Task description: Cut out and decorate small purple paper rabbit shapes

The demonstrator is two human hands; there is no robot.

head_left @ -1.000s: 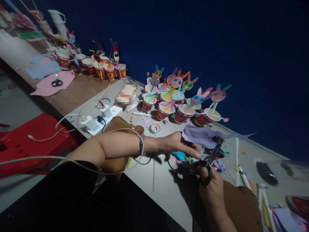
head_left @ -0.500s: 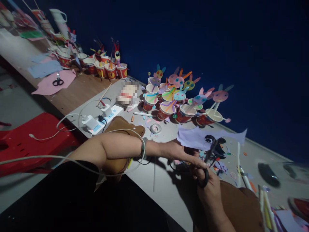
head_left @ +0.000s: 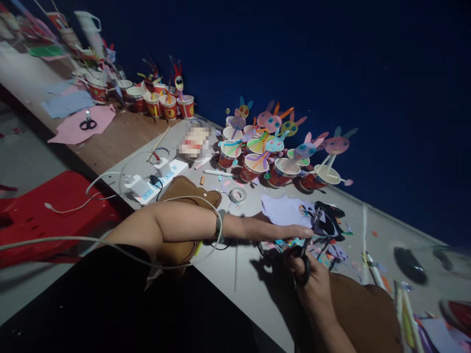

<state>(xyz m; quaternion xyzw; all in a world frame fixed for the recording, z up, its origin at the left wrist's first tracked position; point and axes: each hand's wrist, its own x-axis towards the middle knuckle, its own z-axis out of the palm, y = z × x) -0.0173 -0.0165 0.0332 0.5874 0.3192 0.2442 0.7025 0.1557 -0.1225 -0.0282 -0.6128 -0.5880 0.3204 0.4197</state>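
Gripping scissors (head_left: 306, 268) in the right hand (head_left: 314, 287), lower half of the frame, right of centre; closed firmly round the black handles. Cannot tell the spread of the blades, too dark there. Holding lilac paper (head_left: 283, 212) in the left hand (head_left: 270, 229), just right of the frame's centre, with thumb stretched straight towards the scissors and most fingers hidden; pinched rather than clenched, judging by the pose. Seen with a wavy edge above that hand and with its right end close by the blades; cannot tell whether touching.

Progress: judged part-way through a cut. No loose cut-out visible in either hand, no face or ears visible on the lilac paper. Taken as done: paper figures (head_left: 274, 143) with faces and ears, standing in paper cups (head_left: 253, 169) across the right of centre; also a red-eared figure (head_left: 178, 82) in a cup towards the upper left. Taken as offcuts: coloured scraps (head_left: 336, 252) scattered on the tabletop (head_left: 217, 289) around the hands. Left, by judgement: the rest of the cut in the lilac paper. Lying unheld on pink paper (head_left: 66, 131), upper left: spare scissors (head_left: 88, 124).
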